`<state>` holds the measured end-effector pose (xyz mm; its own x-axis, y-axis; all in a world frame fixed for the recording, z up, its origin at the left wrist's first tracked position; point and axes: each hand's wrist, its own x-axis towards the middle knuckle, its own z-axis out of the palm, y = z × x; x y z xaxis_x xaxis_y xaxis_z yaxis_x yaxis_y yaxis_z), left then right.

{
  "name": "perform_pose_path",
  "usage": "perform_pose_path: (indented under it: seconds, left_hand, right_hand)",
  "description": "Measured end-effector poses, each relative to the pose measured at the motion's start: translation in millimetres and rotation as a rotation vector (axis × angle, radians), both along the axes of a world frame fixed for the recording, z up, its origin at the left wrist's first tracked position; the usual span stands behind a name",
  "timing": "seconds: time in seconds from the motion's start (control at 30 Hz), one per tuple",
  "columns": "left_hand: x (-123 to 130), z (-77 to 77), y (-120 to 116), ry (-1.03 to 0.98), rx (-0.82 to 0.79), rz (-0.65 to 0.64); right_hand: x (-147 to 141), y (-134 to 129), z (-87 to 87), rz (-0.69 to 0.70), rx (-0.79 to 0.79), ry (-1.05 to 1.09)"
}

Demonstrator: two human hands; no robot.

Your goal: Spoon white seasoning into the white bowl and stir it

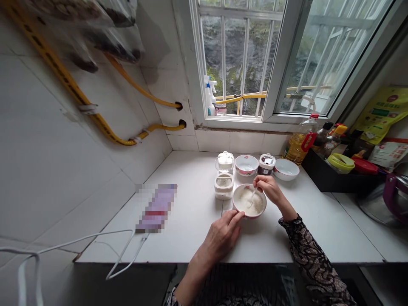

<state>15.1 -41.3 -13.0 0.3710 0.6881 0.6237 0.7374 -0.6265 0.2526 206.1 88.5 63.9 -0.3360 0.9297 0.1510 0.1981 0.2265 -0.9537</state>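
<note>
A white bowl (263, 211) with a pinkish rim stands on the counter, holding a pale, off-white powdery or grainy mass (246, 199). My left hand (224, 233) grips the near-left rim of this bowl, thumb and fingers at its edge. Pinched in my right hand (270, 190) is a small white spoon (253, 195), its lower end down in the pale contents. Just left of the bowl, a white lidded container (223, 193) has its lid up, with pale stuff inside. Behind that is a similar white container (225, 160).
Behind the bowl are a flower-patterned bowl (246, 171), a dark-filled jar (266, 165) and another white bowl (287, 175). An oil bottle (298, 144) and a black box (321, 176) of condiments stand right. A blurred purple object (157, 210) and white cable (124, 250) lie left.
</note>
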Motion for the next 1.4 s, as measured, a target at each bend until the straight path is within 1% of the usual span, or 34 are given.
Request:
perform_pose_path:
  seconds: [0.33,0.53,0.7,0.77,0.83,0.87,0.93,1.0,1.03,1.07,1.1,1.13,1.17,1.23,1.33,1.4]
  left_hand:
    - [0.4,-0.9,0.4,0.005,0.014,0.006]
    - [0.3,-0.5,0.0,0.0,0.0,0.003]
    - [0.4,0.1,0.9,-0.003,0.024,-0.004]
    - [0.5,-0.2,1.3,-0.002,0.024,-0.001]
    - [0.5,-0.6,1.5,0.002,0.019,-0.001]
    - [0.5,-0.7,1.6,0.004,0.016,0.0]
    - [0.7,-0.6,1.9,0.004,0.029,0.002]
    - [1.0,-0.3,2.2,-0.002,0.055,0.003]
    - [1.2,-0.2,2.4,-0.006,0.066,0.004]
    - [1.4,-0.1,2.6,-0.01,0.073,0.005]
    - [1.6,-0.2,2.8,-0.012,0.076,0.006]
    - [1.8,-0.3,3.0,-0.012,0.077,0.009]
    - [1.9,-0.4,3.1,-0.012,0.078,0.01]
    - [1.9,-0.7,3.0,-0.009,0.068,0.011]
    - [1.2,-0.4,1.9,0.003,0.032,0.007]
    - [0.6,0.2,1.0,0.007,0.012,0.006]
  right_hand:
    - [1.9,7.2,0.0,-0.047,-0.125,0.184]
    - [0.9,8.8,-2.2,-0.069,-0.166,0.265]
    - [-14.5,6.0,-4.3,-0.071,-0.169,0.311]
    - [-24.8,1.3,-4.4,-0.081,-0.137,0.304]
    - [-35.2,-5.2,-4.2,-0.103,-0.019,0.228]
    - [-39.9,-8.7,-4.1,-0.112,0.104,0.157]
    - [-47.8,-15.2,-3.9,-0.098,0.441,-0.045]
    - [-53.0,-20.4,-3.8,-0.008,0.767,-0.283]
    - [-54.7,-22.2,-3.6,0.048,0.886,-0.392]
    - [-55.7,-23.6,-3.2,0.096,0.967,-0.476]
    - [-56.0,-24.4,-2.4,0.124,1.016,-0.524]
    - [-55.4,-24.7,-1.4,0.123,1.04,-0.53]
    - [-53.8,-24.6,0.0,0.099,1.042,-0.499]
    - [-47.3,-23.0,3.0,0.002,0.982,-0.364]
    - [-30.0,-17.7,6.2,-0.174,0.774,-0.169]
    - [-16.1,-13.4,7.0,-0.202,0.637,-0.094]
